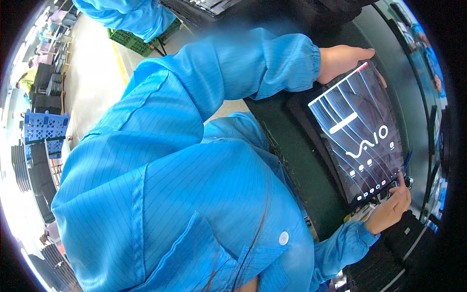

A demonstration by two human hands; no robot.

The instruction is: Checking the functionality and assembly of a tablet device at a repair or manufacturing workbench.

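Observation:
A tablet (365, 131) with a lit screen lies tilted at the right, showing a dark wallpaper with pale curved lines, a search bar and several small app icons. My left hand (340, 61) grips its upper edge, with the thumb along the rim and fingers partly hidden behind it. At the opposite edge, my right hand (391, 207) has its index finger stretched out to the screen's border, at or very near the glass. The other fingers of that hand are bent and hold nothing I can see. Both arms wear blue striped sleeves.
Beneath the tablet is a bench with a dark green mat (318, 190). Dark equipment stands beyond it. Another person's blue sleeve (129, 14) shows at the top, near a green crate (129, 41). Blue crates (46, 127) and stacked dark panels (39, 180) stand far left.

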